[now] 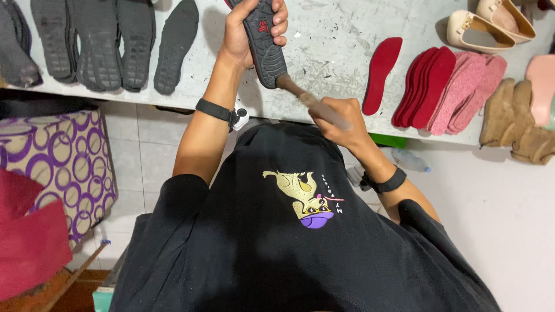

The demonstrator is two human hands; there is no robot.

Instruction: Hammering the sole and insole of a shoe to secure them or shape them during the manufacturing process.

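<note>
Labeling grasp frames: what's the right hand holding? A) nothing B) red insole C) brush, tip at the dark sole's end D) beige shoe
C: the right hand grips a brush by its handle, its tip touching the lower end of the dark sole that the left hand holds above the table.

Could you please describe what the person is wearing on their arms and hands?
Both hands are bare, with no gloves. The left hand has a black strap on its wrist with a small white-and-black piece attached. The right hand has a similar black strap on its wrist. The forearms are uncovered; the short sleeves of a black T-shirt with a cartoon print end at the upper arms.
</note>
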